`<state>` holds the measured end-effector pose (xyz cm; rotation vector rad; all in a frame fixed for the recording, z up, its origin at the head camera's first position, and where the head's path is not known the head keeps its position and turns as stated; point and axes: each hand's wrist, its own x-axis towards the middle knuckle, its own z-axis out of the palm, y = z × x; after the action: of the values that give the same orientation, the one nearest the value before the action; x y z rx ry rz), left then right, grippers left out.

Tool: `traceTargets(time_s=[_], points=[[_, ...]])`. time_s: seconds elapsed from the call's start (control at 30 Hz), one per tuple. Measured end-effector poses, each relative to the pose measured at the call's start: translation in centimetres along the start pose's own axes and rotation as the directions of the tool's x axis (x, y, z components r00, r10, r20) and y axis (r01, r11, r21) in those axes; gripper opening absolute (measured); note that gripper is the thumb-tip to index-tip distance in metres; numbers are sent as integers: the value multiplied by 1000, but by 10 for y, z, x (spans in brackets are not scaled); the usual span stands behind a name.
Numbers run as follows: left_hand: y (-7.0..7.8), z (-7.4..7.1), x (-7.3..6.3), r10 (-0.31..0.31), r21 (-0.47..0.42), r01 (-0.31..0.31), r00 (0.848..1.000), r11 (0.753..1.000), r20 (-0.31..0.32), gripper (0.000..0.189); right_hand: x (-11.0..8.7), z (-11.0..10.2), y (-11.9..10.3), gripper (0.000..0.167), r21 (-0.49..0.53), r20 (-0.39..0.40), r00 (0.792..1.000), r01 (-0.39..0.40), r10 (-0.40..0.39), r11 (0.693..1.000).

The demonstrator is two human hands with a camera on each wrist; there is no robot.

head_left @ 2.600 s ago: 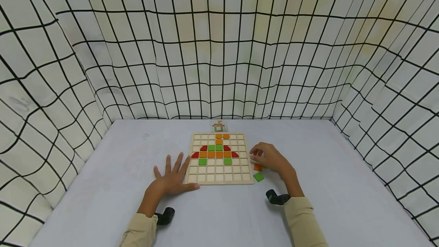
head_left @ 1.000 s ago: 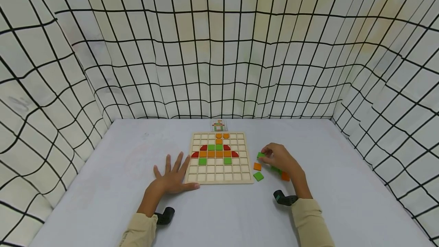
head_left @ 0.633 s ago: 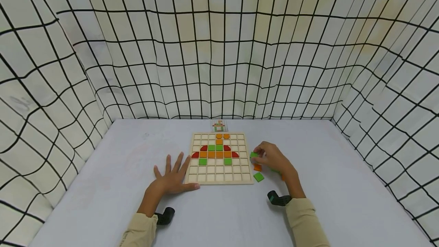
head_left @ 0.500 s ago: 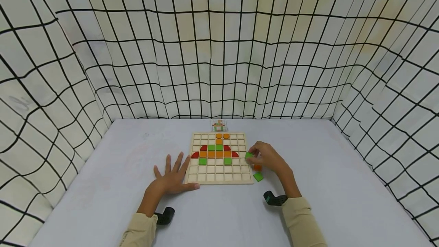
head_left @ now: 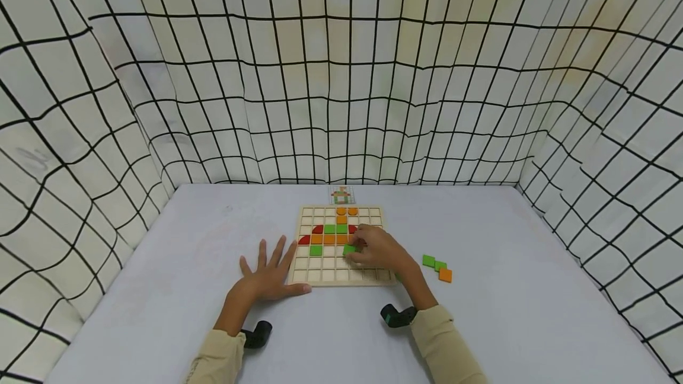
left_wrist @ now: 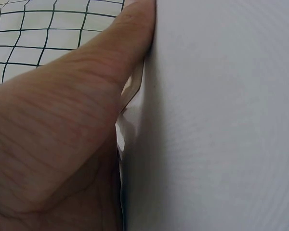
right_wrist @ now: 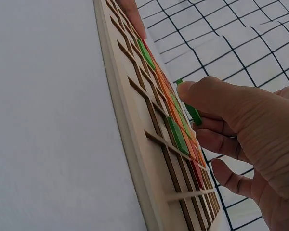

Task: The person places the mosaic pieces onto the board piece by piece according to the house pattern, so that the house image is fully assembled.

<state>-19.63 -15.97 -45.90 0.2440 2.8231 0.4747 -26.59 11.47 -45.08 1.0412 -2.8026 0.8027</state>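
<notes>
My right hand (head_left: 377, 248) pinches a green square tile (right_wrist: 193, 113) between thumb and fingers, held tilted above the wooden grid board (head_left: 341, 282). Set in the board's cells are orange, green and red tiles, including a green square (head_left: 316, 250) at the left and a red quarter-round (head_left: 305, 240). My hand covers part of the pattern's right side. With fingers spread, my left hand (head_left: 267, 282) rests on the table at the board's left edge, its thumb by the front corner. Only the left hand's thumb side and the table show clearly in the left wrist view.
Right of the board lie two loose green tiles (head_left: 428, 261) and an orange tile (head_left: 445, 276). A sliver of another green tile shows by my right wrist. A small pattern card (head_left: 342, 195) lies behind the board. Black netting (head_left: 349, 99) over white walls surrounds the white table.
My right hand has picked up a green tile from the loose ones at the right and carried it left over the board. The left hand has stayed in place.
</notes>
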Motion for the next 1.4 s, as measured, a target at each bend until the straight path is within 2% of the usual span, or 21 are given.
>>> traceTargets(time_s=[0.13,0.33,0.6,0.93,1.4], points=[[0,1,1,4,5,-4,1000,1000,5,112,7,10,-14,26,-38,44,999,1,0,999],[-1,2,1,10,5,-10,1000,1000,7,113,16,27,-29,32,-39,101,994,-27,31,999],[-2,2,2,14,14,-14,1000,1000,7,112,21,38,-46,27,-90,67,998,12,-6,996],[-1,2,1,15,18,-15,1000,1000,4,112,24,47,-47,30,-158,53,998,34,-26,987],[-2,0,1,18,13,-18,1000,1000,0,112,21,45,-47,25,-91,69,998,-1,7,996]])
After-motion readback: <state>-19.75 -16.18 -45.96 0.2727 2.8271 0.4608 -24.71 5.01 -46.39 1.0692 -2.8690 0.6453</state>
